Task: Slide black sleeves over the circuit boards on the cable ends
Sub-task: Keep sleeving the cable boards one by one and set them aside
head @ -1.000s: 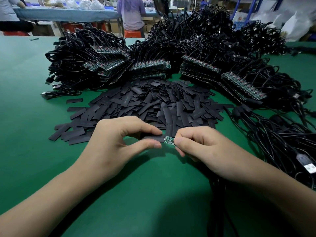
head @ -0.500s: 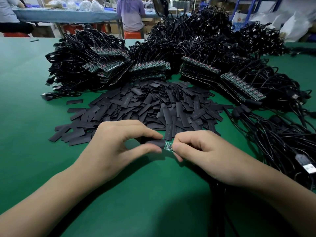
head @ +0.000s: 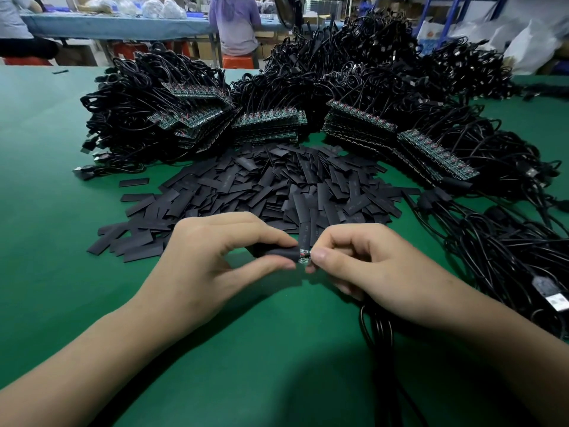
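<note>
Left hand pinches a black sleeve between thumb and forefinger. Right hand pinches the circuit board at the sleeve's mouth - how far in, cannot tell. Both sit over the green worktop, with bare green to the left and in front of the hands. The loose sleeve pile lies just behind the hands. Cable bundles with board rows ring it behind and right - crowded there. The held cable trails under the right wrist. White bags far right, contents unclear.
</note>
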